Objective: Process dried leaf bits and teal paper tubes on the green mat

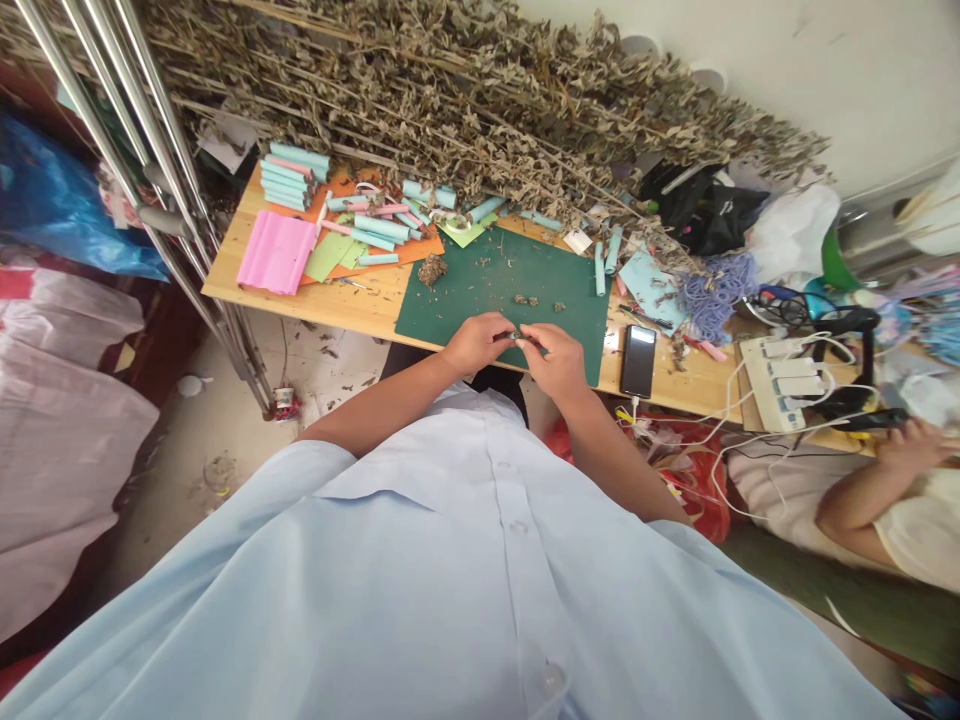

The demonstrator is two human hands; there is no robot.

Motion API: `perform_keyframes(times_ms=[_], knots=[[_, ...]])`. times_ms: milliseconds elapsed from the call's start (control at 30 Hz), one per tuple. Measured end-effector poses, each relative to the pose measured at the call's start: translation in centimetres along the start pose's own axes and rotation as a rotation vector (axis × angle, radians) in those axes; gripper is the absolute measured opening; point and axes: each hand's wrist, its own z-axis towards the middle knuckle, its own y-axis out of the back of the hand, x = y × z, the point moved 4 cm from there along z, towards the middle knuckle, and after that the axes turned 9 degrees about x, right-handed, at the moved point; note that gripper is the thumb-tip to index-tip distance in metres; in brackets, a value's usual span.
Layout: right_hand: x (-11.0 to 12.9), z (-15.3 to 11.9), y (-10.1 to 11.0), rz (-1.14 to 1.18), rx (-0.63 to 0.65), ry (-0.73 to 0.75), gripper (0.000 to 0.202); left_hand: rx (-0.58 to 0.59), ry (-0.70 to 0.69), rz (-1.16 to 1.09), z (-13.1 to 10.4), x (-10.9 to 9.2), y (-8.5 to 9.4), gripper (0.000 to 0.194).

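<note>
My left hand [477, 346] and my right hand [556, 360] meet above the near edge of a green cutting mat [480, 270]. Both are closed in a pinch, fingertips almost touching around a tiny dark bit too small to name. On the mat, just beyond the fingers, lie several small clumps of dried plant [531, 300]. A bigger brown clump [432, 269] rests at the mat's left side. Dry crumbs are scattered across its surface.
Dried leafy stalks [450, 100] heap along the back. Rolled blue papers [375, 230] and pink paper [276, 252] lie left. Rightward are a phone [638, 362], purple cords [716, 295] and a power strip [780, 385]. Metal poles [161, 190] stand left; another person's arm [870, 490] shows right.
</note>
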Motion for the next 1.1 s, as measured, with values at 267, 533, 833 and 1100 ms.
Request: perform_keyframes(times_ms=[267,533,833,1100], knots=[[0.8,-1.1,0.2,-0.098,0.049,0.06,0.029,-0.005,0.008,0.02,0.0,-0.4,0.2,0.012],[1.3,-0.4,0.2,-0.16,0.067,0.031,0.027,0.0,0.01,0.018,-0.1,0.0,0.0,0.015],[1.7,1.1,0.4,-0.248,0.15,0.003,0.017,0.019,-0.033,-0.015,-0.1,-0.4,0.3,0.021],[2.1,1.3,0.6,-0.242,0.176,-0.004,0.018,0.002,-0.084,-0.03,-0.1,-0.6,0.4,0.023]])
